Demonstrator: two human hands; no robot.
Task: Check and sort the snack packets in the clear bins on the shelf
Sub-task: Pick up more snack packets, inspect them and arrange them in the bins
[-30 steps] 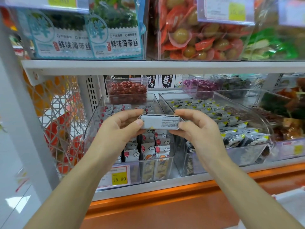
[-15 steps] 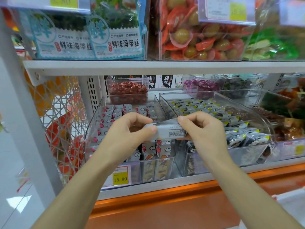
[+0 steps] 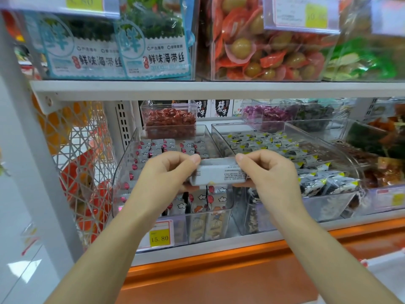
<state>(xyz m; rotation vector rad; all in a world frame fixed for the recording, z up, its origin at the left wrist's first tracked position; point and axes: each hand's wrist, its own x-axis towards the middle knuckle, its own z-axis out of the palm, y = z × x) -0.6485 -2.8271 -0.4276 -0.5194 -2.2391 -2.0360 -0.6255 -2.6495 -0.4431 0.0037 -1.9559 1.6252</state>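
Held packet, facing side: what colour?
Packet is grey-white with small black print; head view.

Bright, even shop light, with only faint soft shadow beneath the left hand (image 3: pixel 168 174) and right hand (image 3: pixel 269 172). The packet (image 3: pixel 219 174) they pinch is fairly sharp, its small print too fine to read. Above the hands the price label (image 3: pixel 300 14) is blurred and washed out. Glare streaks the clear bin wall (image 3: pixel 341 154) right of the right hand. Left of the left hand the shelf post (image 3: pixel 32 150) leans with wide-angle distortion.

clear glossy plastic bin (image 3: pixel 219 218), shiny foil-look packet (image 3: pixel 218 174), matt white metal shelf (image 3: pixel 197 89)
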